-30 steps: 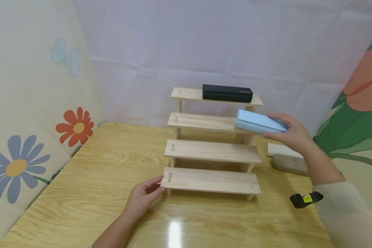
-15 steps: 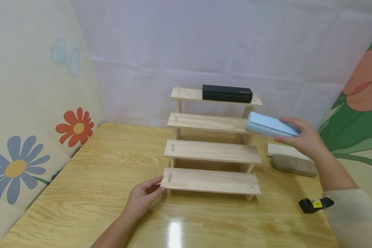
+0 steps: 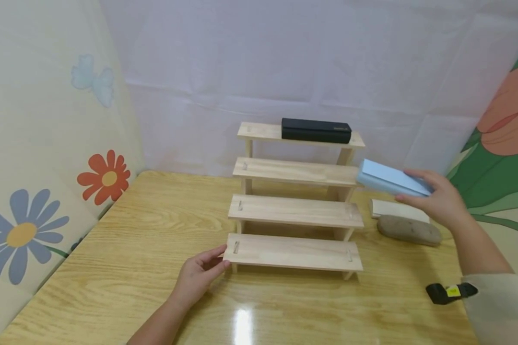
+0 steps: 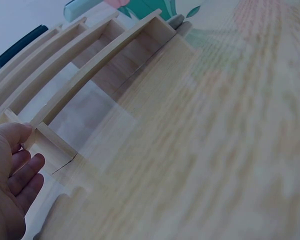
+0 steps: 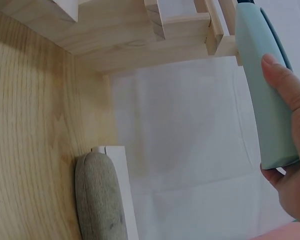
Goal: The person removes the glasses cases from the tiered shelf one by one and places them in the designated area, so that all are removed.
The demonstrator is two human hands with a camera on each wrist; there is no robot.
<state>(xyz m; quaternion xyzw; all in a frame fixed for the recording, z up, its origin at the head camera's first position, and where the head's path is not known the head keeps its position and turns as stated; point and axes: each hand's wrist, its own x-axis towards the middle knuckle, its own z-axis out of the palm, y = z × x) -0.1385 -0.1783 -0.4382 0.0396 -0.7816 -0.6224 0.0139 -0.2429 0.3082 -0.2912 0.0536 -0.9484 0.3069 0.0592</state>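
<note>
A stepped wooden display rack [image 3: 293, 251] stands in the middle of the table. At the left end of its lowest shelf my left hand [image 3: 198, 275] pinches the shelf edge, thumb at the front corner; the left wrist view shows the thumb [image 4: 15, 134] on that corner. My right hand [image 3: 440, 199] holds a light blue glasses case [image 3: 390, 179] by its right end, in the air by the right end of the second shelf from the top. In the right wrist view the thumb [image 5: 285, 82] lies along the case [image 5: 262, 95]. A black glasses case [image 3: 316, 131] sits on the top shelf.
On the table [image 3: 164, 220], right of the rack, lie a grey-brown fabric glasses case [image 3: 409, 230] and a white case [image 3: 397, 210] behind it. A white cloth backdrop [image 3: 224, 62] hangs behind; flower-printed panels flank both sides.
My right hand has moved right and slightly down with the light blue glasses case, away from over the second shelf. The left hand stays at the rack's lowest shelf.
</note>
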